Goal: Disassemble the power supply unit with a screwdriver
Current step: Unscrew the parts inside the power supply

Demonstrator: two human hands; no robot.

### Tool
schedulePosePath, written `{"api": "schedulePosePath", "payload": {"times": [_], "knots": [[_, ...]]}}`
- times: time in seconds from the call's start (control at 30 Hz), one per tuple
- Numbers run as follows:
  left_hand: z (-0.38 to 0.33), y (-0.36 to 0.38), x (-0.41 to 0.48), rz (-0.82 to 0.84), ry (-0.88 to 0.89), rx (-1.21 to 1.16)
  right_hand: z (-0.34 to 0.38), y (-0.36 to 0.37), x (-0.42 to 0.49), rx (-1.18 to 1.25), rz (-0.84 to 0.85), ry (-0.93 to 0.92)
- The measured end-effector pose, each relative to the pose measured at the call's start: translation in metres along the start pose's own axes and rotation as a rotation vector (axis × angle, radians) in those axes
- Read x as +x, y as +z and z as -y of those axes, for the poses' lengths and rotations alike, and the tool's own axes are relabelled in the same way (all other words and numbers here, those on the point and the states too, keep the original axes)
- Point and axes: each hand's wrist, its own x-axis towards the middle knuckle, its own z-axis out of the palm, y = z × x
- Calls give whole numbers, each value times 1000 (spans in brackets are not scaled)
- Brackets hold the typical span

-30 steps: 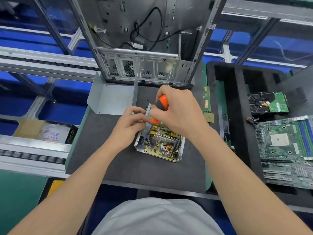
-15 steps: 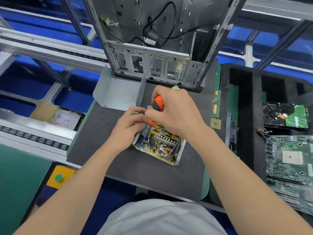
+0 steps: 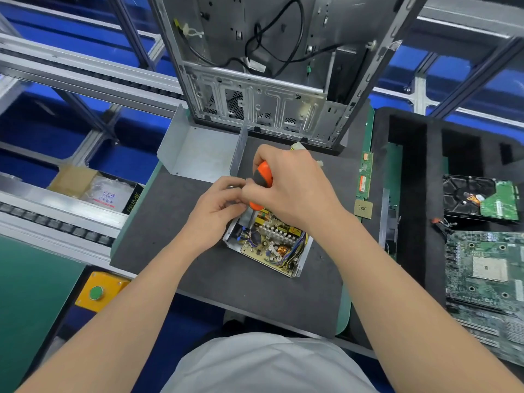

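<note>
Grips the orange-and-black screwdriver (image 3: 263, 177) in the right hand (image 3: 295, 191), fingers clenched round the handle, shaft angled down into the far left corner of the power supply unit (image 3: 269, 248), tip hidden behind the fingers. Pinches the unit's raised metal wall with the left hand (image 3: 218, 211), fingers curled, fingertips touching the lower end of the handle. Has the unit lying open-topped on the dark mat (image 3: 170, 222), just in front of the computer case (image 3: 255, 109), with circuit board, heat-sink fins and copper coil exposed; directly beneath both hands, far end covered by them, near end in plain sight. Shows a bent metal cover (image 3: 198, 148) just in front of the case's left corner. To the front right of the case, along the mat's edge: a memory stick (image 3: 364, 177) and, nearer, a square processor chip (image 3: 363, 209). Farther right of the case, a black foam tray (image 3: 411, 180) holding a hard drive (image 3: 482, 199) and, nearer still, a motherboard (image 3: 487, 268). Well in front and to the left of the case, a green button (image 3: 96, 293) on a yellow box
</note>
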Motion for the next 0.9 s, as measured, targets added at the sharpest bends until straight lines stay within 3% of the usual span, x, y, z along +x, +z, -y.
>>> {"api": "schedulePosePath", "payload": {"times": [0.9], "knots": [[1,0,-2,-5,10,-38,3,-2,0,-22,9,-11]]}}
